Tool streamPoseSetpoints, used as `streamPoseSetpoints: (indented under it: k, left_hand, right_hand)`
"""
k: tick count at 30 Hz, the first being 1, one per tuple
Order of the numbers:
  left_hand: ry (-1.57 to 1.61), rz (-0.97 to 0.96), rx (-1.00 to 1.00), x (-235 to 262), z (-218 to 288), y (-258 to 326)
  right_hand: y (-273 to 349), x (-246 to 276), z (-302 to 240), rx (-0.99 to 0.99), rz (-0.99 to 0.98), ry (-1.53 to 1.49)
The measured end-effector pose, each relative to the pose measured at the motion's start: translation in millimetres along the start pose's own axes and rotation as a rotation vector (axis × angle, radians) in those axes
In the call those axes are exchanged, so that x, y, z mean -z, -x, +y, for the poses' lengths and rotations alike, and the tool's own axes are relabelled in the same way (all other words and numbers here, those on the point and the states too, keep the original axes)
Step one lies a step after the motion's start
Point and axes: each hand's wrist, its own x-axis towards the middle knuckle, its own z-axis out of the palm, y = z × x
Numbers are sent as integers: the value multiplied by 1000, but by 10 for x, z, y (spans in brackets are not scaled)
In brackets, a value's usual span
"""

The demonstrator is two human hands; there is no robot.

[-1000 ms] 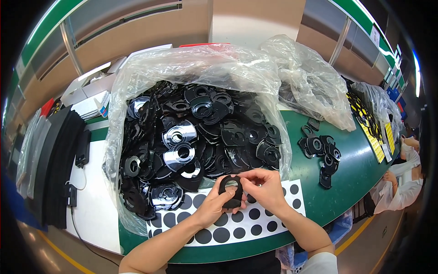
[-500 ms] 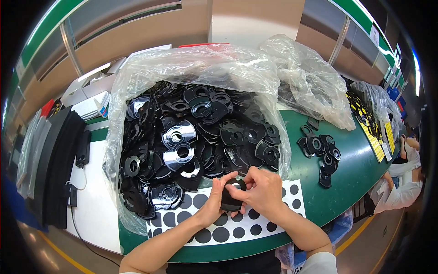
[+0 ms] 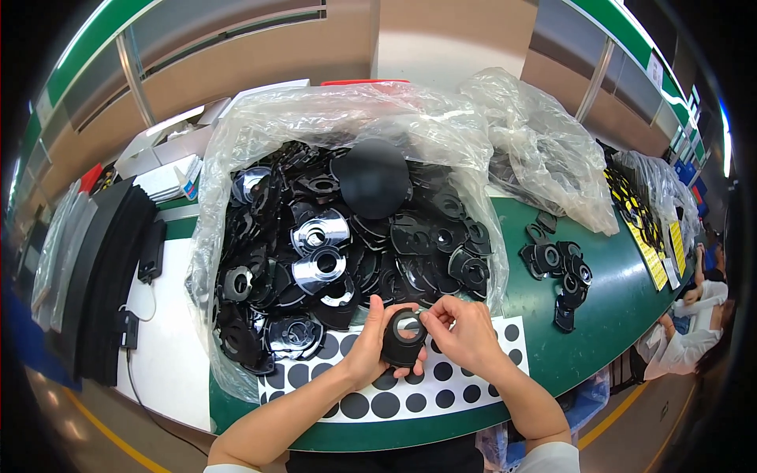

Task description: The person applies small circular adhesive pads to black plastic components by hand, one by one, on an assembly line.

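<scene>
Both hands meet over a white sheet of black round stickers (image 3: pixel 441 386) at the table's near edge. My left hand (image 3: pixel 371 347) grips a black plastic part with a round hole (image 3: pixel 404 340) from the left. My right hand (image 3: pixel 465 335) pinches the same part's upper right edge with thumb and fingertips. Just behind the hands, a big clear plastic bag (image 3: pixel 236 158) lies open, full of several black and glossy plastic parts (image 3: pixel 315 244). A large black disc (image 3: pixel 374 178) appears over the far side of the pile.
A small group of black parts (image 3: pixel 561 272) lies on the green table (image 3: pixel 599 331) to the right. Crumpled clear bags (image 3: pixel 544 150) sit behind it. Black strips (image 3: pixel 95 276) and a cable lie at left. Another person in white (image 3: pixel 686 347) sits at far right.
The hands have shifted slightly and turned the black part so its hole faces up. A large black disc now shows over the far side of the pile.
</scene>
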Motion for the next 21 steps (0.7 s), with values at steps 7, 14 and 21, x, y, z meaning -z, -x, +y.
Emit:
streamPoseSetpoints:
  k: [7, 14, 21]
  left_hand:
    - [-20, -64, -97, -72, -39, 52]
    - [-1412, 502, -788, 117, 647, 285]
    - [-2005, 999, -585, 448, 540, 325]
  right_hand:
    - [-74, -40, 151, 65, 217, -306]
    - [-213, 1185, 836, -45, 835, 586]
    - [-155, 542, 264, 174, 348, 238]
